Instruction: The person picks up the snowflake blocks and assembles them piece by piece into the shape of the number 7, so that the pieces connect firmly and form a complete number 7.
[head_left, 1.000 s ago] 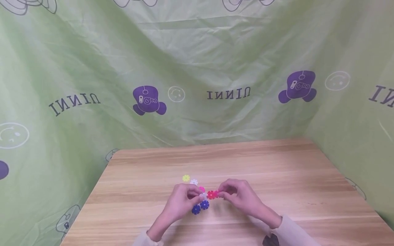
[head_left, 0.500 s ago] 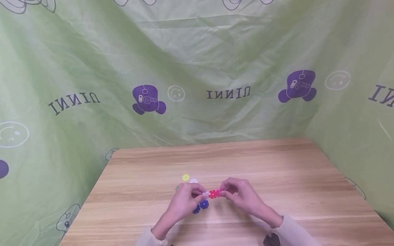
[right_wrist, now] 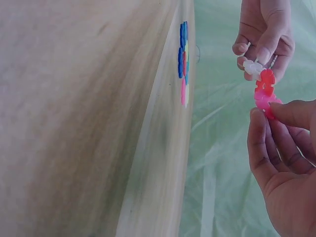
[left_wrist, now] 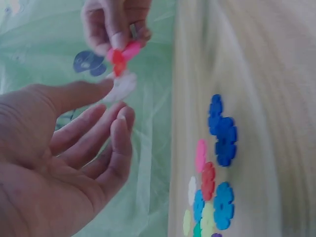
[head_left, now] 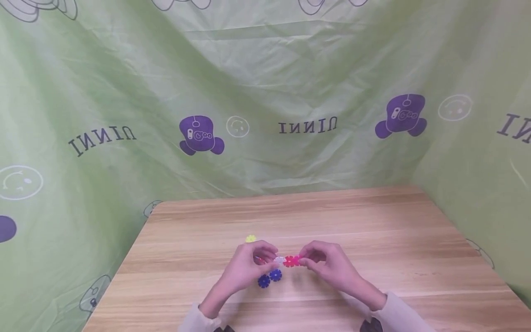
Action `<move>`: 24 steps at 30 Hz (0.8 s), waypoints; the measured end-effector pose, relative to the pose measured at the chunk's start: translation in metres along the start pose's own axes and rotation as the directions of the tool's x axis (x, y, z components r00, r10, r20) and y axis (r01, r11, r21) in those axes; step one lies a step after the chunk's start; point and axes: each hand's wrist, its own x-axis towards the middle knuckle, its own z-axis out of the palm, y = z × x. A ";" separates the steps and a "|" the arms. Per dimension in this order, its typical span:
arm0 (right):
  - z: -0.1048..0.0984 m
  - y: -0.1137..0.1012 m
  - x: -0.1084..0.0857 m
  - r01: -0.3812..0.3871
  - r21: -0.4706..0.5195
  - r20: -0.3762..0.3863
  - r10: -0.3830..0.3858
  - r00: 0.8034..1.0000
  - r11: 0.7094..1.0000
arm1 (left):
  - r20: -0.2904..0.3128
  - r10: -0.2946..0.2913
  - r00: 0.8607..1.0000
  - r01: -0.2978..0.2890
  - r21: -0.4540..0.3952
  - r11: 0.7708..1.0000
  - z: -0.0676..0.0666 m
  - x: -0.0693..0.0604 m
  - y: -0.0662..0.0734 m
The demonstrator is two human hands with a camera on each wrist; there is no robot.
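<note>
Between my two hands, a short row of notched snowflake discs is held above the table. My left hand (head_left: 244,272) pinches the white snowflake disc (right_wrist: 253,68) at one end between thumb and fingers. At the other end, my right hand (head_left: 333,265) pinches the pink snowflake disc (right_wrist: 264,101). A red snowflake disc (right_wrist: 265,82) sits in the middle, touching both neighbours. How deep the notches fit together cannot be made out. The left hand partly covers the loose discs on the table in the head view.
Two blue discs (left_wrist: 226,141) lie on the wooden table (head_left: 373,221), close to a loose red disc (left_wrist: 208,180) and a loose pink disc (left_wrist: 201,155). A yellow disc (head_left: 250,238) lies farther back. Green printed cloth (head_left: 265,157) hangs around the table.
Both hands and the held discs have shifted slightly right. My left hand now hides the loose white disc on the table. The white, red and pink discs remain in my fingers.
</note>
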 end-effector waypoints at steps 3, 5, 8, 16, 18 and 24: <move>-0.001 0.002 -0.001 -0.004 -0.005 -0.011 0.004 1.000 1.000 | 0.059 -0.017 0.998 0.018 -0.015 1.000 -0.010 0.003 -0.003; -0.001 0.002 -0.001 -0.009 -0.009 -0.016 0.009 1.000 1.000 | 0.093 -0.022 0.995 0.024 -0.017 1.000 -0.017 0.006 -0.006; -0.002 0.003 -0.002 -0.011 -0.012 -0.014 0.010 1.000 1.000 | 0.096 -0.040 0.995 0.041 -0.012 0.999 -0.029 0.012 -0.011; -0.003 0.002 -0.002 -0.001 0.000 -0.017 0.001 1.000 1.000 | 0.014 -0.102 0.995 0.101 0.036 0.994 -0.050 0.034 -0.033; -0.003 0.002 -0.002 -0.001 -0.007 -0.017 0.001 1.000 1.000 | -0.008 -0.125 0.992 0.125 0.031 0.992 -0.053 0.040 -0.041; -0.003 0.002 -0.004 -0.025 -0.036 -0.026 0.024 0.999 0.999 | -0.075 -0.213 0.974 0.217 0.055 0.975 -0.056 0.054 -0.065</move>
